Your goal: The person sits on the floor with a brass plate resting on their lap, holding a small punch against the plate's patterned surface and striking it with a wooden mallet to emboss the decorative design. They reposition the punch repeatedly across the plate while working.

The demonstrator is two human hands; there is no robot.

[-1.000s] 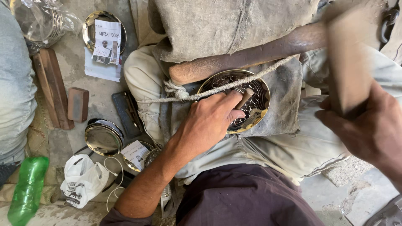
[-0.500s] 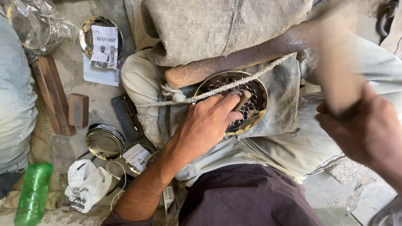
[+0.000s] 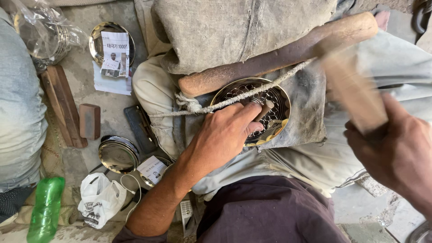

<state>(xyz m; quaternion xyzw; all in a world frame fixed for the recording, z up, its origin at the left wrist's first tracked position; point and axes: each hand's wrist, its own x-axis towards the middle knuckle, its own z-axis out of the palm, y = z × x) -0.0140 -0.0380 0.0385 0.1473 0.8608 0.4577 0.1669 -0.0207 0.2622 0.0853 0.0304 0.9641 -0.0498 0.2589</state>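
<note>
your rope (image 3: pixel 252 94) and wooden log (image 3: pixel 279 56) bar the round metal tray (image 3: pixel 281 101) from above; its lower-right edge lies open.

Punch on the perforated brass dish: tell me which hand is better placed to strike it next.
Right. The right hand is raised, gripping a wooden block blurred mid-swing above the dish. The left hand is busy steadying the punch against it, so it likely cannot strike.

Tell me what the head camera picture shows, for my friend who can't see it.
A person's left hand presses a small punch tool onto a round pierced brass dish on their lap, tied under a rope. Their right hand swings a blurred wooden block. A green plastic bottle lies nearby.
</note>
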